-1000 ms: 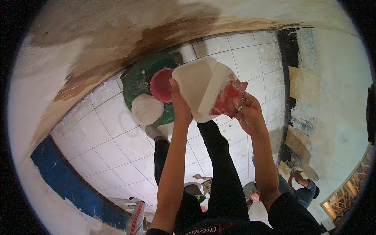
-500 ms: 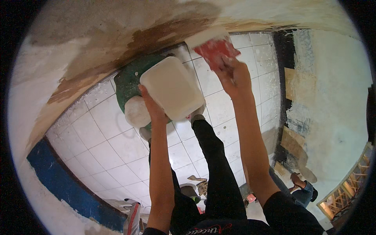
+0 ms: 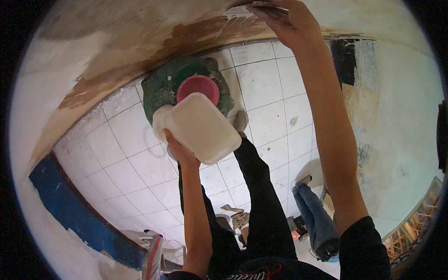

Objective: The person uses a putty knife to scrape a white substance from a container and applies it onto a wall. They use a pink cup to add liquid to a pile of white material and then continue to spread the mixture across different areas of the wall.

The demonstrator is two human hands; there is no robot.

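My left hand (image 3: 183,151) grips a white rectangular tub (image 3: 203,126) by its near left side. The tub's broad face is a smooth cream colour; whether that is a filling or bare plastic I cannot tell. Up at the top edge, my right hand (image 3: 296,23) is closed on a wide putty knife (image 3: 267,6), seen almost edge-on against the wall (image 3: 205,32). Brown patches and thin white streaks mark the wall beside the blade. Beyond the tub, a pink bowl (image 3: 198,86) stands on a dirty green piece (image 3: 156,86), partly covered by the tub.
A rounded pale thing (image 3: 161,117) lies next to the tub. White tiles (image 3: 261,84) cover the floor. Another person in blue jeans (image 3: 312,214) is at the lower right. A white sack with a red stripe (image 3: 154,254) stands lower left, near the blue wall band (image 3: 79,210).
My right hand has raised the red putty knife up to the wall. My left hand has brought the tub lower and nearer, uncovering the pink bowl. The other person has shifted.
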